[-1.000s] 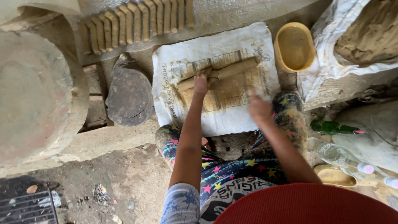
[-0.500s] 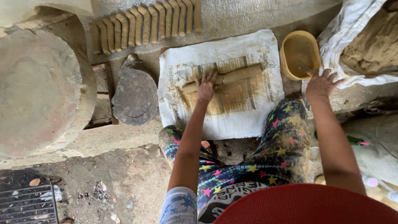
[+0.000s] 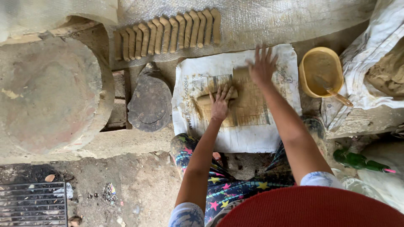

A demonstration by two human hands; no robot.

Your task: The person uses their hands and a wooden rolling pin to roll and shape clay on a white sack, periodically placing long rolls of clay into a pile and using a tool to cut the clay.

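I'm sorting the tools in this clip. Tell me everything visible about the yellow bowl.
The yellow bowl is an oval, plastic-looking tub smeared with tan clay, holding muddy water. It sits upright on the ground, right of the white sack sheet, against the clay bag. A clay-coated stick leans over its rim. Neither hand touches it.

1. White woven sack [image 3: 198, 126], laid flat at centre of the frame, rectangular, printed with dark lettering and a ruled panel, smeared brown with clay.
2. Second white sack [image 3: 362, 63], crumpled at the right edge, opened around a brown clay heap.
3. Green bottle [image 3: 357, 160], lower right, lying sideways, pink-tipped.
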